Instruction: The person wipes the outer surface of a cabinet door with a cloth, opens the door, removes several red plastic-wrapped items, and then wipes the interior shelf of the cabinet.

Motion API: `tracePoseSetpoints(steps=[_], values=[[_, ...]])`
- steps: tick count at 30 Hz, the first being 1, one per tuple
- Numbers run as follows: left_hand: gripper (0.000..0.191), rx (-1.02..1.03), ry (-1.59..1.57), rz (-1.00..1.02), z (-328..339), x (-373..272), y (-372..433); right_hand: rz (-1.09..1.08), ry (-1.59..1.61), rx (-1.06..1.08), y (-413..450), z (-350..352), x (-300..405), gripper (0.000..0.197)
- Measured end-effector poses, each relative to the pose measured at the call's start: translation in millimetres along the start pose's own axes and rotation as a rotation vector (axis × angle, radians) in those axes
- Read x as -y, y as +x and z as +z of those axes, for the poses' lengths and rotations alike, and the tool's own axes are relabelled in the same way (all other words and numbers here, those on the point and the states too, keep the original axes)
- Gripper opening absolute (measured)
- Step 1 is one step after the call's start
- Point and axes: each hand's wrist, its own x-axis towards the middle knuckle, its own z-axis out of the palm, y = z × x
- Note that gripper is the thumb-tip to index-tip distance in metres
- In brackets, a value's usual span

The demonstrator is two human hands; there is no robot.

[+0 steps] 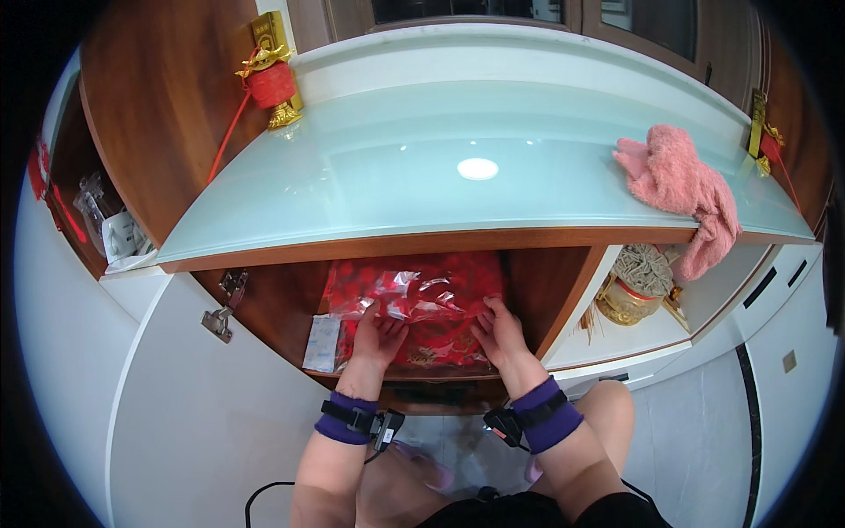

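Observation:
A red item in clear plastic wrapping (pixel 416 284) lies inside the cabinet, with a second red plastic-wrapped package (pixel 442 346) below it at the shelf's front. My left hand (pixel 379 333) is at the near left edge of the upper package, fingers bent at its underside, the thumb on the plastic. My right hand (pixel 498 327) is at its near right corner, the thumb on top and the fingers curled below. Both hands appear to grip the upper package by this edge. A white and blue packet (pixel 322 343) lies left of the lower package.
An opened white cabinet door (pixel 218 409) with metal hinges stands at the left. A pink fluffy cloth (pixel 686 178) hangs over the edge of the pale glass countertop (pixel 370 178). In the right compartment stands a gold pot (pixel 627 300). Red and gold ornaments (pixel 272 86) stand on the countertop.

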Motion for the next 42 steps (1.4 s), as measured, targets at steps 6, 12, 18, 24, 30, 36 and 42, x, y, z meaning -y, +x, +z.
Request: tracePoseSetpoints(steps=[6, 12, 18, 24, 30, 36, 42], values=[[0.035, -0.016, 0.067, -0.010, 6, -4, 8, -0.030, -0.003, 0.078, 7, 0, 3, 0.025], [0.029, 0.058, 0.056, -0.007, 6, -8, 18, 0.020, -0.018, -0.024, 19, 3, -3, 0.030], [0.027, -0.043, 0.062, -0.032, 13, -6, 20, 0.008, 0.008, 0.034, 32, 7, -10, 0.026], [0.029, -0.088, 0.169, 0.027, 19, -5, 18, -0.063, 0.090, 0.038, 27, 12, -10, 0.022], [0.027, -0.054, 0.393, 0.132, 26, 7, 1, -0.134, 0.140, 0.149, -2, 1, -15, 0.030], [0.030, -0.095, 0.343, 0.068, 18, 22, -17, -0.053, 0.185, 0.221, -40, -13, -11, 0.045], [0.036, -0.126, 0.368, 0.140, 11, 27, -31, 0.100, 0.030, 0.384, -44, -29, 0, 0.046]])
